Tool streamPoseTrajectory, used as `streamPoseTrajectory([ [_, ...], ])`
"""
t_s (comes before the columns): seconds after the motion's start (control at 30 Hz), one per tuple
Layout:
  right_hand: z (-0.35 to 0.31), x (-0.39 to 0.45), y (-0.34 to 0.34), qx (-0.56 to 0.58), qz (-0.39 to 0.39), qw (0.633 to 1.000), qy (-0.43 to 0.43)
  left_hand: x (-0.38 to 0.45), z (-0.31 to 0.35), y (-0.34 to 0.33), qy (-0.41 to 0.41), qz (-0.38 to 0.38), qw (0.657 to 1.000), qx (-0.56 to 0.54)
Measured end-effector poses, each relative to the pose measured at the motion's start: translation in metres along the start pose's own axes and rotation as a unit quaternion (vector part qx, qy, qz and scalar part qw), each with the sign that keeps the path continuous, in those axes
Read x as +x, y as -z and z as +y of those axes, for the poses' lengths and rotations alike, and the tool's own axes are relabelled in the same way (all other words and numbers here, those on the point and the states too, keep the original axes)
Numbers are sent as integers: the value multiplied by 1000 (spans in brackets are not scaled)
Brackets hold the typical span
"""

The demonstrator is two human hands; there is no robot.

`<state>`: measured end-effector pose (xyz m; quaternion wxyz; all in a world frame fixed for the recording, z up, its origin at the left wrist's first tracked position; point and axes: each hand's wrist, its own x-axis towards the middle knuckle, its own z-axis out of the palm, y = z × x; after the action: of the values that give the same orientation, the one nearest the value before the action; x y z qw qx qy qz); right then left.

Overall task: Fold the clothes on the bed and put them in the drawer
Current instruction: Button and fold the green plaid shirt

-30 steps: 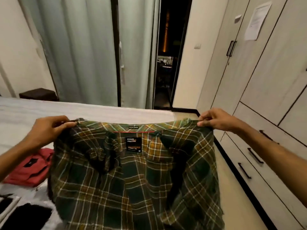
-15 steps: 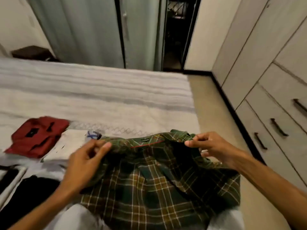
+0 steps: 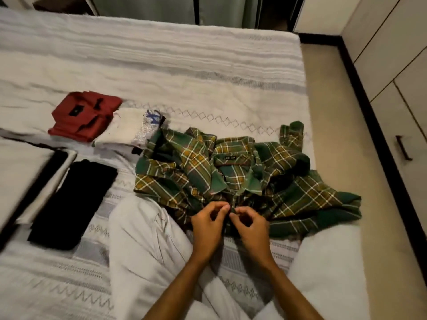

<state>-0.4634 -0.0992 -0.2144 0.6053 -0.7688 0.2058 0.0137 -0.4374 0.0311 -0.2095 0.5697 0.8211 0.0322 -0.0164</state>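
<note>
**Plaid shirt being fastened at the placket on the bed**

White bedding with grey woven bands and a diamond-stitch row is filling most of the frame; the bed (image 3: 161, 65) is being viewed from above by a person seated on it, whose pale trouser legs (image 3: 147, 245) are showing at lower centre. A green and yellow plaid shirt (image 3: 288, 192) is lying rumpled, collar upward, at centre right of the frame, its lower front edge being overlapped by both hands. The left hand (image 3: 208, 229) is being held with fingers curled, thumb and forefinger pinching the shirt's front edge just below the collar. The right hand (image 3: 251, 229) is being held likewise, its fingertips pinching the same strip of cloth, and the two hands are almost touching at that point. Whether a button is being gripped cannot be told.

Folded garments are being kept at the left of the frame: a red garment (image 3: 83, 116) at upper left, a white folded garment (image 3: 131, 128) with blue marking touching its right side, and a black garment (image 3: 76, 202) below them. A white cloth with black edges (image 3: 30, 179) is lying at the far left edge. Pale cabinet fronts with a drawer (image 3: 409, 139) bearing a dark handle are standing along the right edge, beyond a strip of beige floor (image 3: 335, 112).
</note>
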Motion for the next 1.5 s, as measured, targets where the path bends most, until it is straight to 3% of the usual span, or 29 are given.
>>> streamPoseTrajectory([
  [0.17,8,2,-4,9,26,998,49,-2,-17,5,-27,-38,998,32],
  [0.37,16,0,5,8,47,995,87,-9,-17,4,-59,5,997,-43],
  [0.77,13,-14,1,-6,84,988,132,-12,-13,7,-123,-31,992,10],
  [1.0,17,-10,0,-51,80,982,166,-9,-17,6,-92,-23,996,-4],
  [1.23,21,-10,2,-163,90,948,258,-9,-18,4,-85,-22,996,-5],
  [1.5,22,-6,4,-158,66,949,266,-9,-17,5,-76,-25,997,-12],
])
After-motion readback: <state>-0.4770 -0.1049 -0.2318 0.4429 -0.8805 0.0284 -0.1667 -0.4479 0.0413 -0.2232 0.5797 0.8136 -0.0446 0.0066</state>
